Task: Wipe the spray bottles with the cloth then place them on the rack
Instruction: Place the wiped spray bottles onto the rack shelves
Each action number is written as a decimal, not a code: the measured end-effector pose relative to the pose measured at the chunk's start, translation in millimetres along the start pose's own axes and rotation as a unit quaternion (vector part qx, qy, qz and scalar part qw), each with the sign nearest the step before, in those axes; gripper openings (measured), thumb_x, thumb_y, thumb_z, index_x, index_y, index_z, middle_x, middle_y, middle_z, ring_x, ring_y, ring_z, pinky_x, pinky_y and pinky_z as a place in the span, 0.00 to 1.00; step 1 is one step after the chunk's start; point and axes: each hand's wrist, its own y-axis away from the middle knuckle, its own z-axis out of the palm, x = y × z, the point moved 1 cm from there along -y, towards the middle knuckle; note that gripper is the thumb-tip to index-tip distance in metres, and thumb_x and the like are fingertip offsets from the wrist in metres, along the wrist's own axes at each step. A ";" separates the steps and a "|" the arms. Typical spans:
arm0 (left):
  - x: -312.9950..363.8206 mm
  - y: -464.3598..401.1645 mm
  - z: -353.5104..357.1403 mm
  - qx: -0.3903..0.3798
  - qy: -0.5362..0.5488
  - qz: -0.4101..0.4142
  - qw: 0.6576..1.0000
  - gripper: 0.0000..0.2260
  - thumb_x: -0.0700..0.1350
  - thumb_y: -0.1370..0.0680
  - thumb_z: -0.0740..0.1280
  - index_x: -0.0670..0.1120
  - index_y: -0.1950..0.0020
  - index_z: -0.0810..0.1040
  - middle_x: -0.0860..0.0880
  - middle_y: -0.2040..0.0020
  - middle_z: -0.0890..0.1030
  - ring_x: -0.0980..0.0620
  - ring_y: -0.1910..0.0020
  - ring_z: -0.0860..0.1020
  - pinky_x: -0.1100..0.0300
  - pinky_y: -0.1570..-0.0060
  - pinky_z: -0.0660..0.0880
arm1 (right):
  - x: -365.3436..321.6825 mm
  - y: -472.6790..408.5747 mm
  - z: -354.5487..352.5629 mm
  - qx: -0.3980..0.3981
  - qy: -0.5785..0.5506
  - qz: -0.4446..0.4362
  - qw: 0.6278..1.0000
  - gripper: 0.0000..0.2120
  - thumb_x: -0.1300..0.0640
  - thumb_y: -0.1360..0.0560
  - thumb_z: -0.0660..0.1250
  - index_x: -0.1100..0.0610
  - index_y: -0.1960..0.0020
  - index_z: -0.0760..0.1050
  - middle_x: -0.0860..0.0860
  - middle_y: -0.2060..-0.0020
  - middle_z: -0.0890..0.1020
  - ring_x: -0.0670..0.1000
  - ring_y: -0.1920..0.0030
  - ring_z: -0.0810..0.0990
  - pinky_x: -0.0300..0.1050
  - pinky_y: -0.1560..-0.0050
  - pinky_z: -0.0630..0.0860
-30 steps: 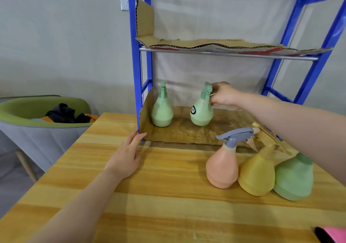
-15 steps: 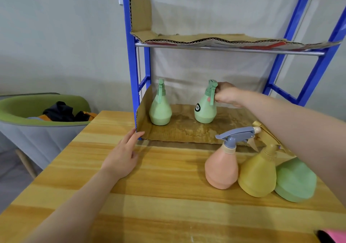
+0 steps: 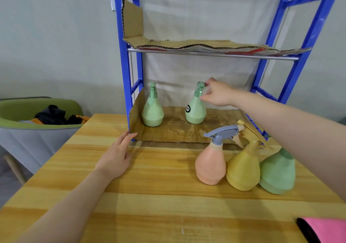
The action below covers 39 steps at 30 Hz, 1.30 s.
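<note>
On rack's point(image 3: 125, 70) lower shelf, right hand point(image 3: 217, 95) has loosened off labelled green bottle point(image 3: 195, 110), fingertips just touching; left hand point(image 3: 116, 158) stays flat.

Green chair point(image 3: 40, 105) holding dark clothes point(image 3: 54, 114)

- My table point(image 3: 168, 201) is yellow wood with pale grain stripes.
- The rack point(image 3: 269, 37) on it has blue posts and brown cardboard shelves.
- On the rack stand two mint-green bottles point(image 3: 152, 111); the right one point(image 3: 195, 110) carries a black label.
- In front of the rack: a peach bottle point(image 3: 210, 165) with a grey-blue trigger, a mustard-yellow bottle point(image 3: 243, 169), a green bottle point(image 3: 278, 173).
</note>
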 end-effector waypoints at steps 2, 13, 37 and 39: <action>-0.8 0.8 -0.2 -0.001 0.000 0.001 1.000 0.32 0.35 0.22 0.61 0.59 0.23 0.57 0.53 0.20 0.56 0.48 0.26 0.66 0.58 0.37 0.71 | -7.8 -3.1 -1.2 0.044 -0.014 0.017 0.999 0.35 0.41 0.24 0.67 0.58 0.26 0.59 0.59 0.39 0.77 0.61 0.41 0.78 0.47 0.47 0.73; -3.0 -0.6 0.4 0.000 0.002 -0.001 1.000 0.32 0.34 0.23 0.61 0.59 0.23 0.59 0.53 0.21 0.56 0.48 0.25 0.65 0.59 0.38 0.71 | -25.9 4.7 -0.9 0.057 0.054 -0.018 0.997 0.20 0.57 0.22 0.64 0.61 0.31 0.72 0.58 0.37 0.78 0.58 0.54 0.80 0.45 0.52 0.75; -2.7 -1.0 1.6 0.006 0.007 0.002 1.000 0.31 0.35 0.22 0.61 0.57 0.23 0.60 0.51 0.21 0.59 0.47 0.26 0.66 0.55 0.34 0.70 | -33.1 33.7 -8.7 0.050 0.119 -0.010 0.992 0.29 0.45 0.22 0.64 0.60 0.29 0.61 0.60 0.43 0.79 0.62 0.46 0.78 0.52 0.51 0.77; -3.5 -1.2 1.7 0.006 0.009 0.004 1.000 0.31 0.35 0.22 0.61 0.57 0.23 0.60 0.51 0.21 0.59 0.46 0.27 0.67 0.54 0.34 0.71 | -34.6 48.1 -15.2 0.055 0.110 -0.027 0.992 0.25 0.45 0.21 0.63 0.59 0.32 0.63 0.57 0.48 0.79 0.58 0.51 0.78 0.50 0.57 0.74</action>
